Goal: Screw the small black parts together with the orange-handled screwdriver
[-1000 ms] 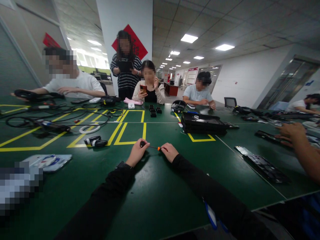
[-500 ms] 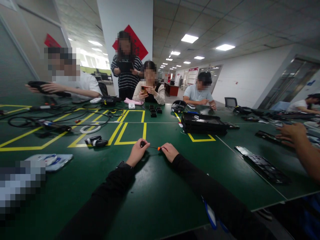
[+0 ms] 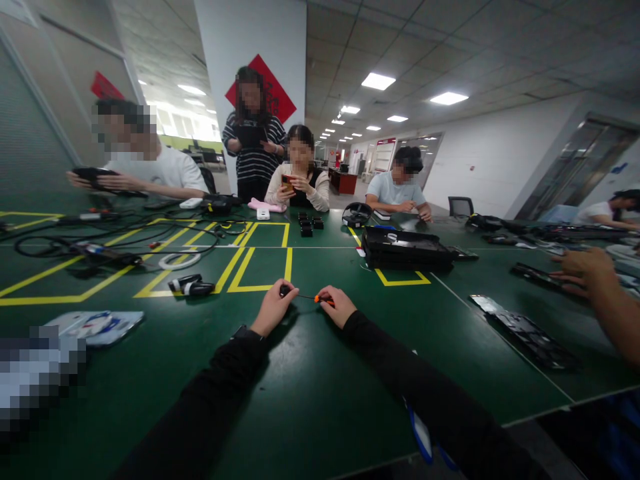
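Right hand has shifted its fingers, baring more of the orange-handled screwdriver

That looks like a re-grip between turns. Those fingers lie nearly closed around the handle; the left hand pinches a small black part, fingers tight. The screwdriver's thin shaft bridges both hands, reaching the left fingertips, over the green table

Slim tool: orange-and-black handle at right grip, dark shaft
Small part: black, in left grip
Sleeves: plain black, behind both grips
Surface: dark green, under both grips
Tape outlines: yellow, beyond left grip
Cable coil: white, left of left grip
Trays: black, beyond right grip
Standing person's top: black, white stripes, far beyond left grip
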Motion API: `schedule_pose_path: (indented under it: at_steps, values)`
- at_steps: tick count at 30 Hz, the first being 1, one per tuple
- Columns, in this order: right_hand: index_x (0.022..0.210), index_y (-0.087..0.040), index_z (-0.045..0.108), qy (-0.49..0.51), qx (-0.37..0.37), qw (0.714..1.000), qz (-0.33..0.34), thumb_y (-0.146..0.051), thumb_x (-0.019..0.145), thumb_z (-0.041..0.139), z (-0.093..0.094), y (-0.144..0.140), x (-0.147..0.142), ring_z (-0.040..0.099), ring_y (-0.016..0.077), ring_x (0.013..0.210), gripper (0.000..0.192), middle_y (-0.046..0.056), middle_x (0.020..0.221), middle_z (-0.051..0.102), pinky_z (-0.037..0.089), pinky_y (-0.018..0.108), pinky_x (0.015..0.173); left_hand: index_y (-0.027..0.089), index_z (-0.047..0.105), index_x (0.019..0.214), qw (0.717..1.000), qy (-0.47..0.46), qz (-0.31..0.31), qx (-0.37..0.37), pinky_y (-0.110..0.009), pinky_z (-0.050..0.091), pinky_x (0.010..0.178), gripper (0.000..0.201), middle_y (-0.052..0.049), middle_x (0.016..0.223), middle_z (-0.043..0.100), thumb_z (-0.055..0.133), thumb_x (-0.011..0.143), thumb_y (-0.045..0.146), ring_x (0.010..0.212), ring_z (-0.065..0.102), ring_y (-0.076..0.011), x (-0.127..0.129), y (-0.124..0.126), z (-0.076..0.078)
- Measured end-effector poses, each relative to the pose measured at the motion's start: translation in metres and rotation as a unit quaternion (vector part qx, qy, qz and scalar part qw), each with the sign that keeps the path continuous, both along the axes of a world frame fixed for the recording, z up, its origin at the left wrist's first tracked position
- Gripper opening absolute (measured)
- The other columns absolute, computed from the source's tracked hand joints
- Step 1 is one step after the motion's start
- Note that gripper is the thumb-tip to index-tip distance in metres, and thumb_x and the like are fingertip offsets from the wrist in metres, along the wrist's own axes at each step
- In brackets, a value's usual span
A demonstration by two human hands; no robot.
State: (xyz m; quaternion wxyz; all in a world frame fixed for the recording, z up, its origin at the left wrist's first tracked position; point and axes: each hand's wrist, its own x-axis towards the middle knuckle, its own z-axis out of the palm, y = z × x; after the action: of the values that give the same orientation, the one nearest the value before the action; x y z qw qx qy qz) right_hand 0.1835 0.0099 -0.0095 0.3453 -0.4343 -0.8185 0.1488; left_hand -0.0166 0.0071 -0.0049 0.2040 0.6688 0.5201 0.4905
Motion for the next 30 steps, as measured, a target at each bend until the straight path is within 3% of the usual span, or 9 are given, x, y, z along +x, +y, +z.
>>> schedule_pose_path:
  at_steps: [6,14,19,25,30]
  values:
    - [0.086,-0.014,0.059,-0.021,0.016,1.000,-0.016,-0.017,0.083,0.041,-0.0033,0.0059,-0.0024,0.049,0.0148,0.084,0.019,0.006,0.086,0.058,0.036,0.029,0.080,0.019,0.051,0.076,1.000,-0.001,0.006,-0.005,-0.025,0.038,0.065,0.023,0.001,0.072,0.054,0.049,0.074,0.041,0.069,0.051,-0.0137,0.0007,-0.0010,0.0020]
    - [0.084,-0.017,0.056,-0.014,0.011,1.000,-0.008,-0.015,0.077,0.048,0.0013,0.0014,-0.0006,0.048,0.0141,0.081,0.010,0.003,0.083,0.056,0.037,0.028,0.076,0.019,0.051,0.077,1.000,-0.012,0.000,-0.006,-0.025,0.039,0.065,0.023,0.001,0.072,0.054,0.049,0.074,0.042,0.069,0.051,-0.0140,0.0005,-0.0007,0.0010]
    - [0.089,-0.017,0.055,0.008,0.000,1.000,-0.009,-0.015,0.072,0.054,0.0030,-0.0014,-0.0013,0.049,0.0146,0.081,0.017,0.002,0.084,0.057,0.038,0.027,0.075,0.019,0.051,0.076,1.000,-0.006,0.000,-0.001,-0.025,0.038,0.066,0.022,0.001,0.072,0.055,0.049,0.074,0.041,0.069,0.051,-0.0140,-0.0001,-0.0006,0.0017]
    - [0.080,-0.015,0.060,-0.006,-0.012,1.000,-0.026,-0.016,0.082,0.040,0.0019,0.0042,-0.0036,0.049,0.0146,0.083,0.020,0.005,0.084,0.059,0.036,0.029,0.080,0.019,0.051,0.076,1.000,-0.001,0.003,-0.002,-0.026,0.038,0.067,0.022,0.001,0.073,0.055,0.049,0.074,0.042,0.070,0.052,-0.0142,-0.0007,-0.0013,0.0025]
    - [0.081,-0.016,0.057,0.002,-0.012,1.000,-0.023,-0.012,0.073,0.051,0.0031,0.0000,-0.0020,0.049,0.0142,0.080,0.011,0.003,0.082,0.058,0.038,0.028,0.075,0.019,0.051,0.076,1.000,-0.001,0.007,-0.009,-0.026,0.039,0.067,0.023,0.001,0.072,0.055,0.048,0.074,0.042,0.069,0.052,-0.0144,-0.0004,-0.0014,0.0028]
